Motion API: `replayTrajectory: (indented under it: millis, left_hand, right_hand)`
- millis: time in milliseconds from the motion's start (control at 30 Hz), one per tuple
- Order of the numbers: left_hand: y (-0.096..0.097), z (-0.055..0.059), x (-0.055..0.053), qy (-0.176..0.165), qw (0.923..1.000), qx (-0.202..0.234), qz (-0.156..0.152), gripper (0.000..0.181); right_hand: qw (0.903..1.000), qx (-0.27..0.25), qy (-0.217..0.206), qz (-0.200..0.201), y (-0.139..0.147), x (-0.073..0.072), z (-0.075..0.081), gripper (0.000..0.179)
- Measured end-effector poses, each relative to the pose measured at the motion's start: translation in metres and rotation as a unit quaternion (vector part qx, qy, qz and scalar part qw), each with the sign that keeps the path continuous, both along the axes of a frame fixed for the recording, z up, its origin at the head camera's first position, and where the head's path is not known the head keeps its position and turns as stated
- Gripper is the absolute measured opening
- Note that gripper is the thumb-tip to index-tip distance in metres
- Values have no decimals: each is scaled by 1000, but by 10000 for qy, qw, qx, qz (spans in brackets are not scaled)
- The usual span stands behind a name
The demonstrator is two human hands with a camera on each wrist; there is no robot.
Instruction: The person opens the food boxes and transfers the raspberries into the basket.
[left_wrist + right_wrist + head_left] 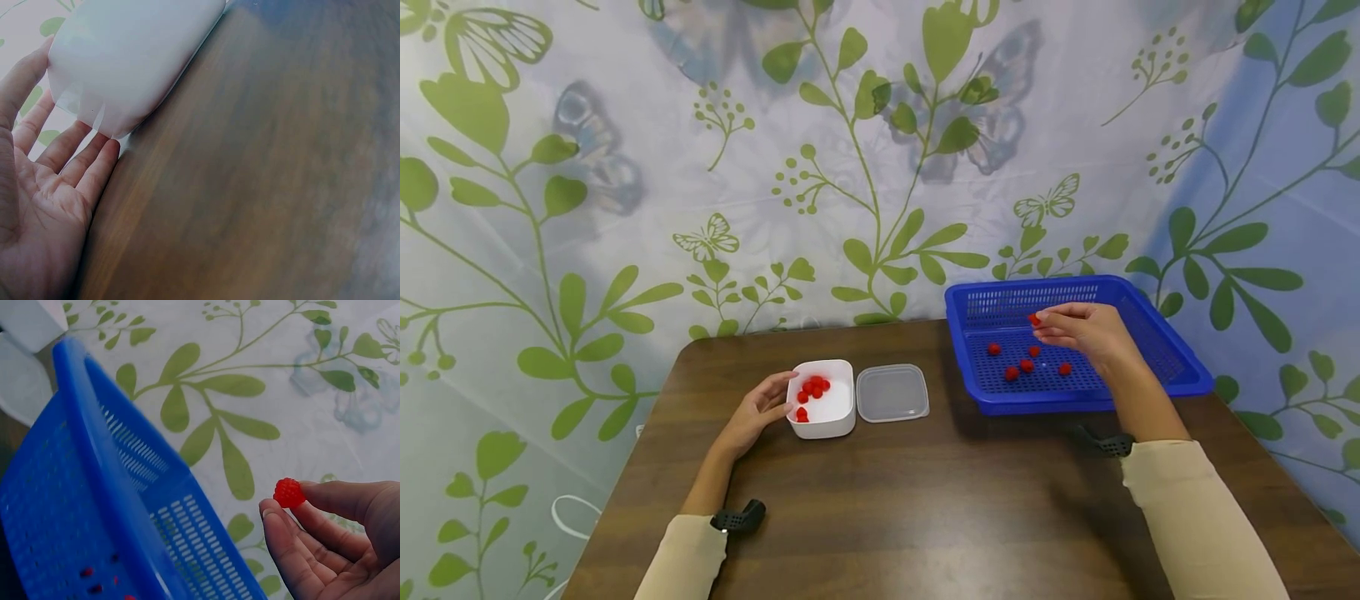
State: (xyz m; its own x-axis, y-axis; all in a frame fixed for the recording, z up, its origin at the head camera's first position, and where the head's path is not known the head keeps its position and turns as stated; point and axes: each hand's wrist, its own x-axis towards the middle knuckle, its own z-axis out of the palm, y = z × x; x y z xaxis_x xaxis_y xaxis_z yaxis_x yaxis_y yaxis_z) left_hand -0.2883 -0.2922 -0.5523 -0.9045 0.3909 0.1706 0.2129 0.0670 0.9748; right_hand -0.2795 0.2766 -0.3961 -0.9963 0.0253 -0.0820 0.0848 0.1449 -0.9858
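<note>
Between thumb and fingertips my right hand (1092,332) pinches a red raspberry (289,493), held above the blue plastic basket (1180,379). Several more raspberries (1027,366) lie scattered on the basket's slotted floor. At the left, my left hand (758,414) touches the side of a small white square tub (837,419), its fingers loosely spread along the wall. In the left wrist view the fingertips rest against the tub's lower edge (119,125) and the thumb is near its upper corner. Several raspberries (816,386) sit inside the tub, toward its left side.
A translucent lid (892,392) lies flat on the brown wooden table (880,500), between the tub and the basket. Behind the table hangs a pale curtain (820,167) printed with green leaves and butterflies. A white cable (567,521) loops beside the table's left edge.
</note>
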Motion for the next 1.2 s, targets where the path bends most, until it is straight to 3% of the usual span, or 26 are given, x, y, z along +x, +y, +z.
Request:
replayTrajectory:
  millis: [200,533,1200]
  left_hand:
    - [-1,-3,0,-2,10000,-23,-12,53]
    - [-2,-2,0,46,10000,-41,-14,53]
    - [-2,-2,-1,44,10000,-56,16,53]
  right_hand:
    - [9967,804,-128,20,14,-4,-6,57]
    - [9891,1439,-263,165,33,-11,-10,53]
    - [9784,1835,-934,155,66,-33,-36,45]
